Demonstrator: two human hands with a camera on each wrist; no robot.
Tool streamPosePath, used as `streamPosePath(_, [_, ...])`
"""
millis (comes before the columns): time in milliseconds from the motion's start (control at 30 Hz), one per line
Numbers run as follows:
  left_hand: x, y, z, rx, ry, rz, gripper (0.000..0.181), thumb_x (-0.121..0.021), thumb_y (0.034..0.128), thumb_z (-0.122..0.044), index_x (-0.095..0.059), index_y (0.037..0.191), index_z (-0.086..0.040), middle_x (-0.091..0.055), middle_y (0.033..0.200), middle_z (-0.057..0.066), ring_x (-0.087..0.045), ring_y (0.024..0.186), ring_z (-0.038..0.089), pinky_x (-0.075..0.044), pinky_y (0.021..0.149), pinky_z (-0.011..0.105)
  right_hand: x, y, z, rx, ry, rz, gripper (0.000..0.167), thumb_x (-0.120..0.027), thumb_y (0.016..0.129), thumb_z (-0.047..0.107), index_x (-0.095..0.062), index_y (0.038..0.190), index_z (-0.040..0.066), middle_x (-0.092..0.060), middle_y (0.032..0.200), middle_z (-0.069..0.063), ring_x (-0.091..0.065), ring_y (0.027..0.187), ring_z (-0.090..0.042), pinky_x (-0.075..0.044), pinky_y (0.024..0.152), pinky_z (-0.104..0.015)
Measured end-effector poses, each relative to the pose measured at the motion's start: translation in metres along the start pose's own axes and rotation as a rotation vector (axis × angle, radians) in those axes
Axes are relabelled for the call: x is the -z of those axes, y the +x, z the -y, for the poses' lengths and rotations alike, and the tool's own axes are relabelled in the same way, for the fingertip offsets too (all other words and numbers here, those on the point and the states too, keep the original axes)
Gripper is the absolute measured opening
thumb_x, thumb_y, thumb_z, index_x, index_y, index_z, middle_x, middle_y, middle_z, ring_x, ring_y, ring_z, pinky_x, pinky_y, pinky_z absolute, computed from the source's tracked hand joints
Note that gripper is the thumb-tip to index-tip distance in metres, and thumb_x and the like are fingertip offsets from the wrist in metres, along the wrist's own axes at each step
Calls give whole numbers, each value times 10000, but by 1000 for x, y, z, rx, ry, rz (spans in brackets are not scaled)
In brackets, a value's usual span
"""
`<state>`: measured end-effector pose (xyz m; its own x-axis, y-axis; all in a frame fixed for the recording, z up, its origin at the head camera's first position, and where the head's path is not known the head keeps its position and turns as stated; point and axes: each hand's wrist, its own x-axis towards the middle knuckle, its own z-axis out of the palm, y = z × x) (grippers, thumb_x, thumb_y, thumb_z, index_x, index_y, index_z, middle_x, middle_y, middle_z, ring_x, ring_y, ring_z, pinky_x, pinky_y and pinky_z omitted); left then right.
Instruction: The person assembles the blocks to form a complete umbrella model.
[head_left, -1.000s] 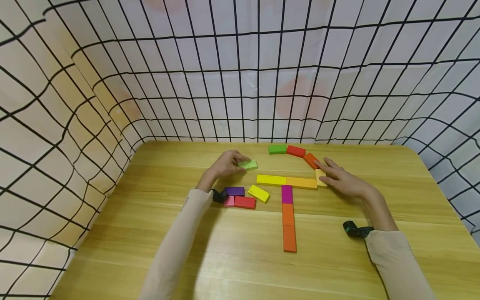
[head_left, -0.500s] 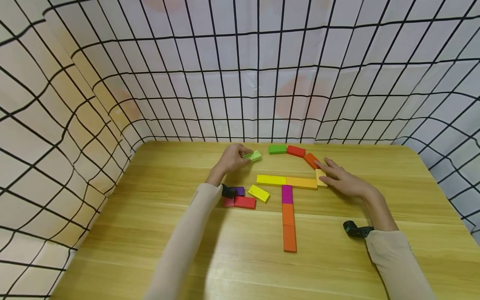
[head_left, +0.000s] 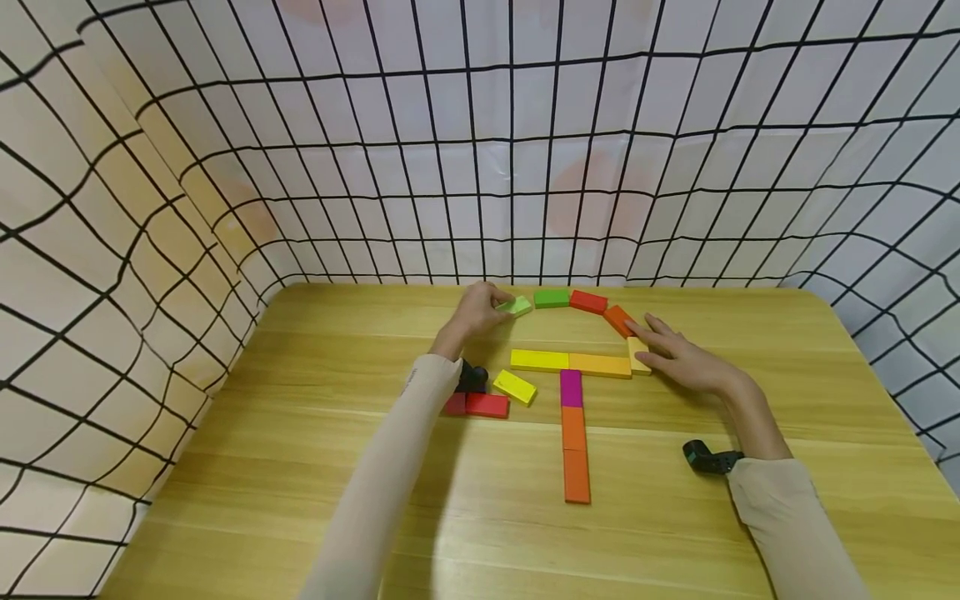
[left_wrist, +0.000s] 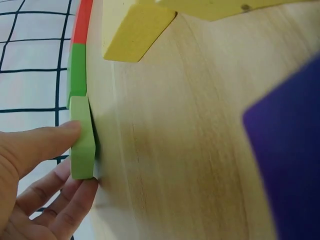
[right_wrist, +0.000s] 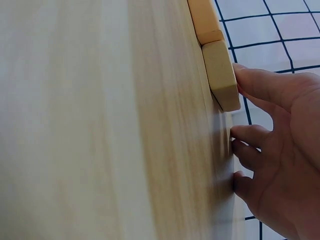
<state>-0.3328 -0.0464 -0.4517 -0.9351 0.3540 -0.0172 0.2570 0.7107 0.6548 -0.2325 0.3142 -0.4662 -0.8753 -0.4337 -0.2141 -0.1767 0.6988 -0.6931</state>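
Between the thumb and fingers of my left hand (head_left: 477,312) is a light green block (head_left: 518,307), pinched a little above or on the table beside a green block (head_left: 552,299). In the left wrist view this light green block (left_wrist: 82,142) is slightly tilted, its far end close to the green block (left_wrist: 77,70). My right hand (head_left: 693,362) lies with fingers spread at a pale yellow block (head_left: 638,350). Its thumb touches that block, and a fingertip reaches an orange-red block (head_left: 618,321). A red block (head_left: 588,302) completes the curved row between them.
A yellow block (head_left: 540,360) and an amber block (head_left: 600,365) form a bar. Below it runs a column with a magenta block (head_left: 572,388) and two orange blocks (head_left: 576,475). A loose yellow block (head_left: 515,387) and red block (head_left: 487,406) lie left. A gridded cloth (head_left: 510,167) borders the table.
My left hand has carried the light green block away from me and to the right, up to the green block. The right hand has stayed in place.
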Motion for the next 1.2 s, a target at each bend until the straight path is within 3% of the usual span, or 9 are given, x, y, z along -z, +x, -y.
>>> streamPosePath(300, [3, 0, 1, -35, -4, 53, 399, -779, 905, -19, -703, 1296, 6, -697, 1219, 171, -596, 981, 228, -529, 826, 268, 1, -2, 3, 5, 15, -1, 665, -449, 1114, 356, -174, 1664, 104, 94, 1713, -281, 137, 1542, -574, 22, 1143, -838])
streamPosePath(500, [2, 0, 1, -44, -44, 76, 427, -782, 892, 3, -690, 1309, 13, -648, 1061, 158, -485, 889, 171, -423, 736, 210, 1, -3, 3, 8, 20, 3, 669, -451, 1114, 358, -173, 1663, 96, 102, 1713, -277, 141, 1545, -565, 20, 1145, -836])
streamPosePath(633, [1, 0, 0, -39, -50, 72, 438, -795, 883, -9, -691, 1308, 10, -628, 1018, 135, -456, 876, 155, -402, 719, 202, 1, -2, 3, 4, 10, 4, 666, -454, 1114, 356, -178, 1664, 104, 97, 1716, -271, 135, 1549, -560, 14, 1151, -831])
streamPosePath(1200, [-2, 2, 0, -61, 0, 50, 431, -801, 883, -28, -702, 1302, -3, -685, 1121, 177, -525, 925, 193, -493, 805, 254, 0, 0, 1, 4, 6, -1, 665, -453, 1113, 363, -173, 1668, 127, 90, 1717, -273, 125, 1555, -555, -2, 1153, -832])
